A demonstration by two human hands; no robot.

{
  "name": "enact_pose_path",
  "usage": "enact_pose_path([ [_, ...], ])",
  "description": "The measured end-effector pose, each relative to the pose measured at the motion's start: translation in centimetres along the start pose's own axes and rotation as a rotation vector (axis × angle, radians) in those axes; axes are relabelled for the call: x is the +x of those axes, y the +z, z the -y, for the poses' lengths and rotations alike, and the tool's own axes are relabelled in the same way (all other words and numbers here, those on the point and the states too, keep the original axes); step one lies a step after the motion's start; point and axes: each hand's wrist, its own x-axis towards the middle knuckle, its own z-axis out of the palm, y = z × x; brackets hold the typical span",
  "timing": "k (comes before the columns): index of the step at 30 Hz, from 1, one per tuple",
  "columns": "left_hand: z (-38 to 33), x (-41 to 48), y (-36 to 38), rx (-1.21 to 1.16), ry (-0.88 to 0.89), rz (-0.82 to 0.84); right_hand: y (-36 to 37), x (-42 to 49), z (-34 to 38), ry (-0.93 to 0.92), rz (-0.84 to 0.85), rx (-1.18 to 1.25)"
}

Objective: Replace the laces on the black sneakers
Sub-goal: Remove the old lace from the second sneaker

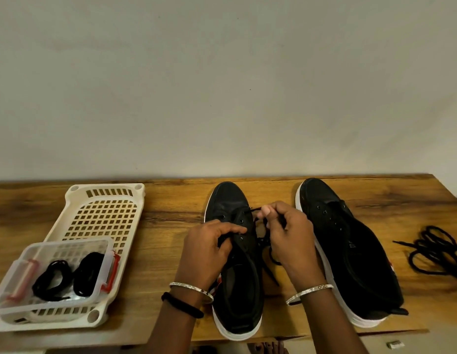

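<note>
On a wooden table [171,200] by a plain wall, the laced sneaker [237,282] lies toe towards 12 o'clock. The right hand [291,241], at its 3 o'clock, has its grip pinched on the lace [253,209]. The left hand [209,246], at 9 o'clock, clamps the sneaker's eyelet edge. The nearer right hand likely pulls next.

Two black sneakers stand on a wooden table [171,200], toes toward its far edge. The left hand [209,249] grips the eyelet flap of the middle sneaker [231,200]. The right hand [290,238] pinches a black lace [251,210] coming from an eyelet near the toe. The other sneaker [350,251] sits just to its right. A loose pile of laces [436,249] lies by the right edge. Near the left edge, a white basket [105,186] carries a clear box [69,245] holding coiled black laces [89,274].
</note>
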Motion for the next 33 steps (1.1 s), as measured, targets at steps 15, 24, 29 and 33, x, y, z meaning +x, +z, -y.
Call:
enact_pose_path([
  [15, -0.4, -0.4, -0.4, -0.103, 0.053, -0.037, -3.9, 0.7, 0.3, 0.184, -0.090, 0.193],
  [24, -1.8, 0.0, -0.4, -0.211, 0.031, -0.267, -1.7, -0.6, 0.5, 0.189, 0.285, -0.630],
  [29, -2.6, 0.3, 0.0, -0.105, 0.049, -0.321, -0.2, -2.2, -0.7, 0.295, 0.437, -0.724],
  [33, -3.5, 0.5, 0.1, -0.076, 0.060, -0.355, 0.4, -2.4, -0.4, 0.217, 0.322, -0.794],
])
